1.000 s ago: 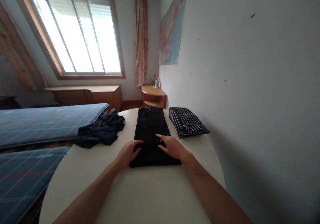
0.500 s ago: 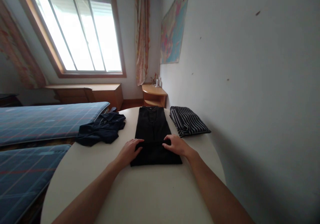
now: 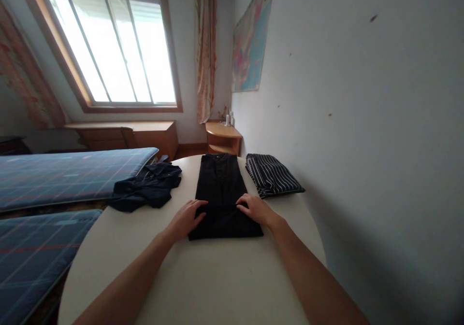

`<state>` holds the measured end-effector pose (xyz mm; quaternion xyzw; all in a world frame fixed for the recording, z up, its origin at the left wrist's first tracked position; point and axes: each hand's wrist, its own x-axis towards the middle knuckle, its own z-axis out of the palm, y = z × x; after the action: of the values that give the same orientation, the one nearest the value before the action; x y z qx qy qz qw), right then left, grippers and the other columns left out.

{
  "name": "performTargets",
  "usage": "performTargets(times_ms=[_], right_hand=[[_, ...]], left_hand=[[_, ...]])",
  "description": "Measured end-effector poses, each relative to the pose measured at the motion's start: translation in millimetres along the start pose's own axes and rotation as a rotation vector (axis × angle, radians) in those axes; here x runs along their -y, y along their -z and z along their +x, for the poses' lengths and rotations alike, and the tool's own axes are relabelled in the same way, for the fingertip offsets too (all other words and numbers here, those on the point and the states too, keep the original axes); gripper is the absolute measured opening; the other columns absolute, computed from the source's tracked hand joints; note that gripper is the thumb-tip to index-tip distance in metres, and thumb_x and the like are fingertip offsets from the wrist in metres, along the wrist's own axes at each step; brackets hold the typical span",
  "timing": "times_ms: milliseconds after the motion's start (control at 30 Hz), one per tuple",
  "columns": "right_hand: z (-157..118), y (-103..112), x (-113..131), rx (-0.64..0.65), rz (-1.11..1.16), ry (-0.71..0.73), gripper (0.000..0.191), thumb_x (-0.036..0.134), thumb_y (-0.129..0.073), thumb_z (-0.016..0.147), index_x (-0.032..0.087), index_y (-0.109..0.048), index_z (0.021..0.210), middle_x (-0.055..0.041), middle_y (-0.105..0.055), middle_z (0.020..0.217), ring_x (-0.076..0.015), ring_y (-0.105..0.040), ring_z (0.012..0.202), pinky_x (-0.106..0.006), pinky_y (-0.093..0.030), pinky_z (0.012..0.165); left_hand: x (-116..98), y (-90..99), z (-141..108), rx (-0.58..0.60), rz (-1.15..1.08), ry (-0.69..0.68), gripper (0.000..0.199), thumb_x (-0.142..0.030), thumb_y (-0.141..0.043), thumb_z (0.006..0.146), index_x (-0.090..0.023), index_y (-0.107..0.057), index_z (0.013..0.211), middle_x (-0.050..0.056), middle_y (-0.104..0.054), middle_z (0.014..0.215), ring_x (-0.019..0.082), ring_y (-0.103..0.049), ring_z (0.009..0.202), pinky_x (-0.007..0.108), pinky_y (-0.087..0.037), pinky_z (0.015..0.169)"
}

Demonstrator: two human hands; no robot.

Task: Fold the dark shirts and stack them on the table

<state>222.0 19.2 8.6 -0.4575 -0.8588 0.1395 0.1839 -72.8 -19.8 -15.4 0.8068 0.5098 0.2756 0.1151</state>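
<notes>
A black shirt (image 3: 221, 182) lies folded into a long rectangle on a white round table (image 3: 203, 281). Its near end is turned up over itself, making a crosswise edge. At the left side of that edge rests my left hand (image 3: 186, 218), its fingers on the cloth and its thumb held apart below them. Opposite it, my right hand (image 3: 257, 210) touches the other end of the edge, with thumb and forefinger drawn close together on the cloth. Whether fabric is between those fingertips is hard to see.
A folded black-and-white striped garment (image 3: 273, 175) lies at the table's right, near the wall (image 3: 362, 170). A crumpled dark navy garment (image 3: 147, 187) is at the left edge, beside a blue plaid mattress (image 3: 72, 175). A small wooden corner shelf (image 3: 223, 131) stands beyond.
My right thumb has moved up closer to the forefinger at the fold. My left hand and the garments stay nearly where they were.
</notes>
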Motion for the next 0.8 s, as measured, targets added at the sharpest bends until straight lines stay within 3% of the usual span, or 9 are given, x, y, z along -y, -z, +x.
performTargets(times_ms=[367, 500, 633, 800], right_hand=[[-5, 12, 5, 0.114, 0.063, -0.025, 0.020, 0.027, -0.066, 0.084, 0.019, -0.077, 0.098, -0.0072, -0.075, 0.100, -0.0209, -0.068, 0.095, -0.030, -0.049, 0.089], [-12, 21, 18, 0.223, 0.099, -0.050, 0.020, 0.028, -0.068, 0.079, 0.020, -0.079, 0.094, -0.0055, -0.077, 0.091, -0.0201, -0.070, 0.085, -0.027, -0.050, 0.079], [-17, 29, 28, 0.357, 0.147, -0.077, 0.023, 0.030, -0.069, 0.075, 0.020, -0.080, 0.093, -0.0037, -0.077, 0.083, -0.0182, -0.069, 0.074, -0.025, -0.048, 0.068], [-20, 32, 31, 0.364, 0.155, -0.019, 0.022, 0.027, -0.066, 0.074, 0.021, -0.079, 0.091, -0.0018, -0.076, 0.081, -0.0162, -0.067, 0.071, -0.023, -0.046, 0.064]], left_hand=[[-8, 14.4, -2, 0.155, 0.006, 0.040, 0.037, -0.028, -0.062, 0.082, -0.020, -0.067, 0.118, 0.010, -0.070, 0.116, 0.028, -0.063, 0.110, 0.040, -0.047, 0.099], [-18, 26.3, -7, 0.263, 0.021, 0.079, 0.038, -0.029, -0.065, 0.079, -0.022, -0.068, 0.116, 0.009, -0.071, 0.115, 0.028, -0.065, 0.107, 0.039, -0.047, 0.095], [-30, 36.3, -14, 0.374, 0.041, 0.096, 0.029, -0.029, -0.065, 0.077, -0.023, -0.071, 0.105, 0.006, -0.074, 0.100, 0.026, -0.068, 0.093, 0.034, -0.049, 0.082], [-37, 39.8, -17, 0.354, 0.082, 0.057, 0.024, -0.029, -0.064, 0.077, -0.023, -0.072, 0.099, 0.004, -0.073, 0.091, 0.023, -0.066, 0.084, 0.030, -0.047, 0.076]])
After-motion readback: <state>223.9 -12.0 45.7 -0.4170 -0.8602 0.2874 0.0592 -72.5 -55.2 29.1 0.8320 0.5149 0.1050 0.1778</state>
